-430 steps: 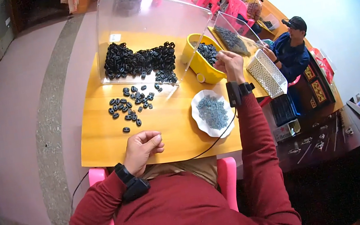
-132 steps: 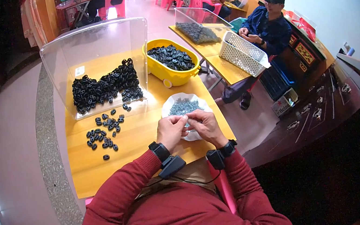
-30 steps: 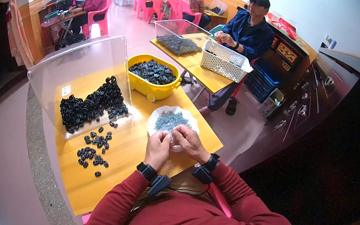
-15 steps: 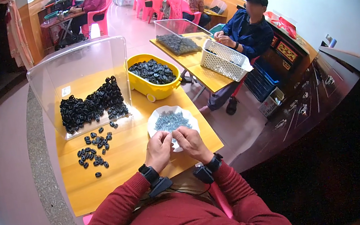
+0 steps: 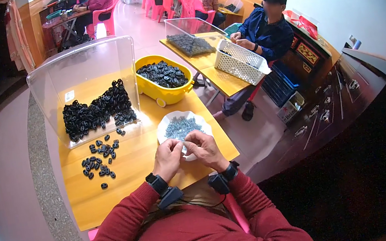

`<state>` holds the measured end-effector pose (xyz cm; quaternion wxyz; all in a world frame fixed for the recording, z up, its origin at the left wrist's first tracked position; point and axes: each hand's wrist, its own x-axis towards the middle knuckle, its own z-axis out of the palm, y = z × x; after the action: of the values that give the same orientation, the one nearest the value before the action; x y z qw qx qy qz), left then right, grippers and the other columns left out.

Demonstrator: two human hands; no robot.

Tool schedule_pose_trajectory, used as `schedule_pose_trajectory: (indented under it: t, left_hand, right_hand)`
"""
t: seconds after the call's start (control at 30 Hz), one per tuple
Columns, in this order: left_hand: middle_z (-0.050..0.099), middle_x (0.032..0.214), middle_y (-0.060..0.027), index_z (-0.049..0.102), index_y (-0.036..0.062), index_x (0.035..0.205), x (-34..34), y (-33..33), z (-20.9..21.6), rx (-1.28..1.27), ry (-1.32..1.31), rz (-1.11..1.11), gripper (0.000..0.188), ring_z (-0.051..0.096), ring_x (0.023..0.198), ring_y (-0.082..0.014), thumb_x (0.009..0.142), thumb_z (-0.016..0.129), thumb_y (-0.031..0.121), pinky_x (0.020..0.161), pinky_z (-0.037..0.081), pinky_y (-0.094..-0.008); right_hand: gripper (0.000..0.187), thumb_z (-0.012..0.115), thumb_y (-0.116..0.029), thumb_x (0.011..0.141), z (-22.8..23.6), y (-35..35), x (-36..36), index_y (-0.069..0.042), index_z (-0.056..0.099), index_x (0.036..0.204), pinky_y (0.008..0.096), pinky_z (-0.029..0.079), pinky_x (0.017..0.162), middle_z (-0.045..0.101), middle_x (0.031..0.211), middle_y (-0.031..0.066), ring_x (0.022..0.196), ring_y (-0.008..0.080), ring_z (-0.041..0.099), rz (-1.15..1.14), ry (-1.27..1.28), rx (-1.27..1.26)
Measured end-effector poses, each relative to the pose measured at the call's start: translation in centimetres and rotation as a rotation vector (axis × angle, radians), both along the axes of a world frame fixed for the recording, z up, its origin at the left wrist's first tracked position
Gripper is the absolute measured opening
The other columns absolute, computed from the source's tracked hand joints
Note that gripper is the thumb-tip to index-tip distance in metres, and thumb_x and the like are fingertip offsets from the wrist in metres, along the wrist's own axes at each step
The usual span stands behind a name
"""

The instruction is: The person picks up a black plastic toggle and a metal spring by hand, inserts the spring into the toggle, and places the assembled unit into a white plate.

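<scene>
My left hand [image 5: 166, 158] and my right hand [image 5: 206, 150] meet over the near edge of a white bowl [image 5: 161, 131] with a wavy rim. Both are closed, thumbs and fingertips pinched close together. Whatever lies between the fingertips is too small to make out. Inside the bowl is a heap of small grey, metallic-looking pieces [image 5: 183, 126]. Left of my hands, several loose black oval parts with holes [image 5: 104, 186] lie scattered on the yellow wooden table [image 5: 130, 201].
A clear plastic bin [image 5: 83, 67], tipped toward me, spills black parts at the back left. Beside it stands a yellow wheeled tub [image 5: 173, 96] full of black parts. At another table a person [image 5: 265, 33] works by a white perforated basket [image 5: 241, 65]. More people sit farther back.
My right hand's fingers have shifted slightly upward and the pinch has altered a little. Both hands stay at the bowl. The co-worker's hands have moved slightly.
</scene>
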<state>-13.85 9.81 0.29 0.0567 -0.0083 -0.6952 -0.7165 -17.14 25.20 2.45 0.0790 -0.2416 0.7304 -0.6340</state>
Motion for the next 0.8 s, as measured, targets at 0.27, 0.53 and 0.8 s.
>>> schedule_pose_trajectory:
  t: [0.27, 0.53, 0.8]
  left_hand:
    - [0.064, 0.073, -0.0065, 0.063, -0.0021, 0.088, 0.4, 0.0, 0.8, 0.02, -0.043, -0.011, 0.02, 0.059, 0.064, -0.0112, 0.09, 0.057, 0.017, 0.057, 0.048, -0.0268]
    - [0.066, 0.072, -0.0084, 0.066, -0.005, 0.093, -0.3, -0.4, 1.5, -0.232, -0.015, 0.086, 0.021, 0.062, 0.06, -0.0127, 0.087, 0.061, 0.015, 0.057, 0.051, -0.027]
    - [0.066, 0.076, -0.0077, 0.065, -0.0053, 0.103, -0.6, -1.0, 0.8, -0.146, -0.057, 0.059, 0.022, 0.062, 0.064, -0.0114, 0.09, 0.057, 0.011, 0.059, 0.053, -0.0254]
  right_hand:
    - [0.008, 0.059, -0.007, 0.091, -0.2, 0.1, -0.2, 0.001, 0.058, 0.093, 0.0216, 0.052, 0.064, 0.06, 0.079, 0.0024, 0.07, 0.009, 0.06, -0.04, 0.041, -0.093]
    - [0.01, 0.064, -0.006, 0.087, 0.0, 0.6, -0.7, 0.004, 0.062, 0.091, 0.024, 0.054, 0.062, 0.064, 0.078, 0.0037, 0.068, 0.0096, 0.062, -0.133, 0.028, -0.098]
    - [0.013, 0.055, -0.008, 0.093, -0.1, 0.6, -0.6, 0.004, 0.058, 0.099, 0.0259, 0.057, 0.062, 0.059, 0.077, 0.0039, 0.064, 0.0099, 0.06, -0.122, 0.024, -0.142]
